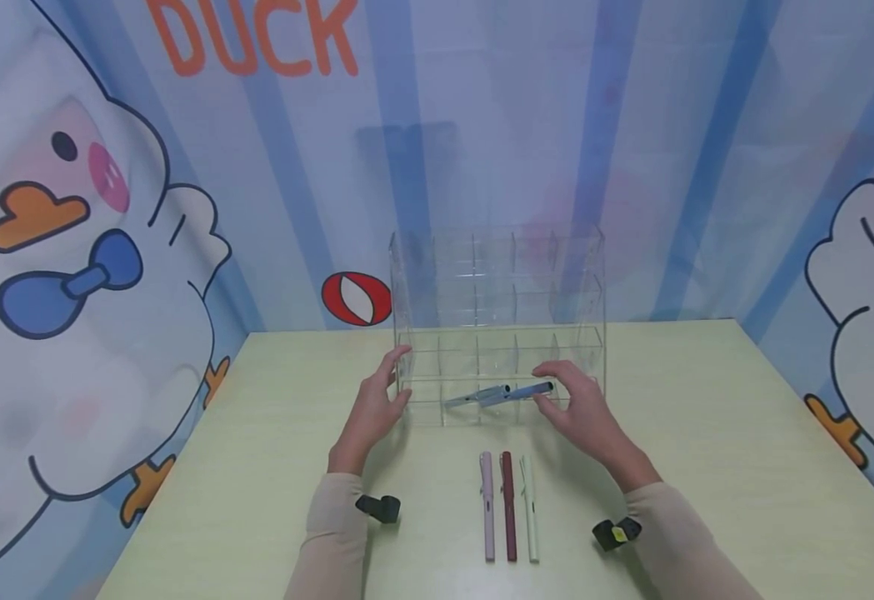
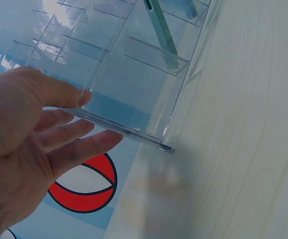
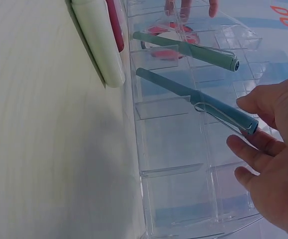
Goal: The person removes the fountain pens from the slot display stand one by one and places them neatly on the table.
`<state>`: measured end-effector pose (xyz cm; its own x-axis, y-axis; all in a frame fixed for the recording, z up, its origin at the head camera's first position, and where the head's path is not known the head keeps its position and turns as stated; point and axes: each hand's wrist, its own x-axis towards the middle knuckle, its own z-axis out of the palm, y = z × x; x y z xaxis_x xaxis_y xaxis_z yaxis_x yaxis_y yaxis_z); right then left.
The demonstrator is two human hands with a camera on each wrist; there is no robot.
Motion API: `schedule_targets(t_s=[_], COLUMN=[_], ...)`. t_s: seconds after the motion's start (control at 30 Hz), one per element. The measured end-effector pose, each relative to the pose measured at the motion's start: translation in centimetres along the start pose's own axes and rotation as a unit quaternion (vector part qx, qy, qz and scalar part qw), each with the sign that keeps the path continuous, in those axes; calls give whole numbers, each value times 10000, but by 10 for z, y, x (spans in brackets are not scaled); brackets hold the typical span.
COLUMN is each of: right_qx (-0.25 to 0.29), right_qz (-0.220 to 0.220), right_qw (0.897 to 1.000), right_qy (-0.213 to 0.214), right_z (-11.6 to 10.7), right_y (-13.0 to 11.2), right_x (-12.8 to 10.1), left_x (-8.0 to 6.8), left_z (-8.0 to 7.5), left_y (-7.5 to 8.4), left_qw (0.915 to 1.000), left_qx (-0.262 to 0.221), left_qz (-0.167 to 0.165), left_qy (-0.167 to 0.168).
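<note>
A clear acrylic pen organizer [image 1: 496, 348] with rows of compartments stands on the table. At its left side, my left hand [image 1: 375, 410] holds the side wall, with the thumb [image 2: 74, 95] on one face and the fingers outside. A green pen [image 3: 194, 52] and a blue pen [image 3: 199, 99] lean in neighbouring compartments of the lowest front row, cap ends up. My right hand [image 1: 577, 408] is at the blue pen's cap end, thumb and fingers spread on either side of it. A gap shows between thumb and pen; whether a finger touches the cap is unclear.
On the table [image 1: 219, 500] in front of the organizer, a lilac pen [image 1: 487, 508], a dark red pen [image 1: 509, 508] and a pale green pen [image 1: 530, 510] lie side by side. Behind the organizer hangs a printed curtain [image 1: 496, 108].
</note>
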<state>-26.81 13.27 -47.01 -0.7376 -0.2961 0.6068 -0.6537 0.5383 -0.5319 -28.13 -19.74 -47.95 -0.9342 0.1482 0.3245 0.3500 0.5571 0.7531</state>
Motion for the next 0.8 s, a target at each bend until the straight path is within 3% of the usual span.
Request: schedule_targets(t_s=[0.4, 0.8], right_qx=[-67, -77], right_qz=[-250, -184], right_qw=[9997, 9995], right_qy=[30, -261], right_z=[6, 11], right_y=[2, 0], right_x=[1, -1], left_x=[1, 1], left_z=[0, 0], left_y=[1, 1], left_qw=[10000, 9999], left_qx=[-38, -38], left_qz=[-60, -165], left_qy=[3, -25])
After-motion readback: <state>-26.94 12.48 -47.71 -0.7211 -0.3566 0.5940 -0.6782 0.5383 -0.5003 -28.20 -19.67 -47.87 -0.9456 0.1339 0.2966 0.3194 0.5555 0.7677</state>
